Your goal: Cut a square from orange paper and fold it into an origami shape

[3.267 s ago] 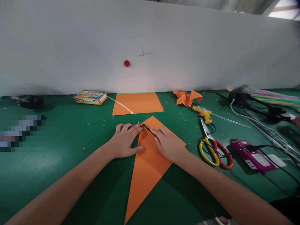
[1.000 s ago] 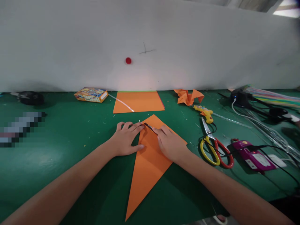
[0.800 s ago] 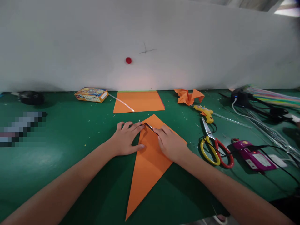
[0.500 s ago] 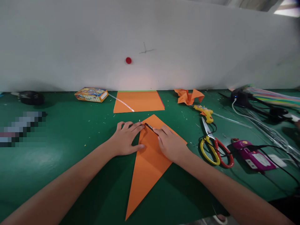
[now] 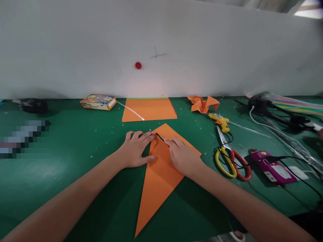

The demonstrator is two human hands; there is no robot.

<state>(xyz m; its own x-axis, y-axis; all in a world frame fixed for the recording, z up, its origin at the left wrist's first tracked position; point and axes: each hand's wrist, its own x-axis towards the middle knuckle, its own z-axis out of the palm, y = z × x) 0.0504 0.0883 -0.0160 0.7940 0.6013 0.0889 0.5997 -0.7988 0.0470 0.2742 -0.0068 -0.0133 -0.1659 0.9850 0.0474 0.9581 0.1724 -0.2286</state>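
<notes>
A large orange paper [image 5: 161, 178], kite-shaped with a long point toward the front edge, lies flat on the green table. My left hand [image 5: 137, 149] rests at its left edge, fingers spread, with the thumb and fingertips touching the paper. In my right hand [image 5: 185, 156] is a thin dark stick-like tool [image 5: 159, 136]. Its tip touches the paper near the upper left edge, close to my left fingertips. My right hand lies over the paper's right part and hides some of it.
Behind are stacked orange sheets [image 5: 148, 109], a small box [image 5: 99, 102] and folded orange paper [image 5: 203, 104]. To the right lie a yellow glue gun [image 5: 219, 121], scissors [image 5: 228, 154], a purple power block [image 5: 274, 168] and cables. A black object [image 5: 34, 105] is far left.
My right hand has shifted very slightly up and left with the tool. The left hand and the paper have stayed in place.
</notes>
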